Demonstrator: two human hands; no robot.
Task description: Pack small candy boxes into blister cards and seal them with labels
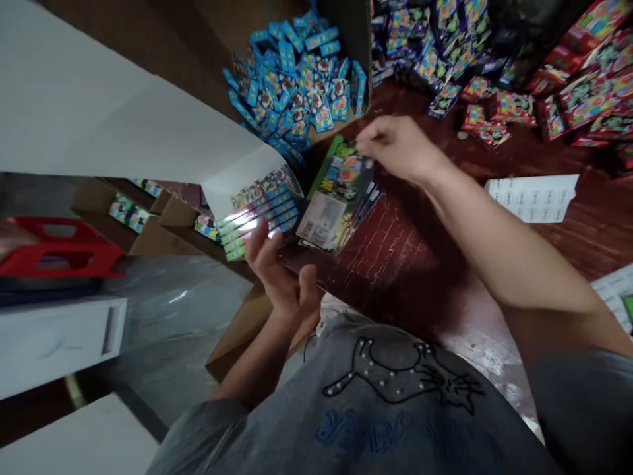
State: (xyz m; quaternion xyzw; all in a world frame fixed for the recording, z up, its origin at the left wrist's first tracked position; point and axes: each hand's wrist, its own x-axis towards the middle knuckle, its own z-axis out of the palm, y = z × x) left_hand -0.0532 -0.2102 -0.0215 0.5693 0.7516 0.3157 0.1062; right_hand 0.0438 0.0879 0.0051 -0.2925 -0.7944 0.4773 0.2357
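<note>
My right hand (398, 148) pinches the upper corner of a flat, colourful printed card (341, 175), which has a green edge and a pale label panel. Beneath it, more flat printed pieces (370, 198) fan out on the dark red table (410, 237). My left hand (281, 274) is palm up with its fingers apart and holds nothing. Just beyond its fingertips, stacked small printed boxes (262, 211) in blue and green rows sit by a white flap.
A carton holds a heap of small blue boxes (297, 79). Purple packs (445, 46) and red packs (583, 92) pile up at the far right. A white sheet with printed circles (534, 198) lies on the table. At left are open cartons (119, 211) and a red plastic stool (59, 247).
</note>
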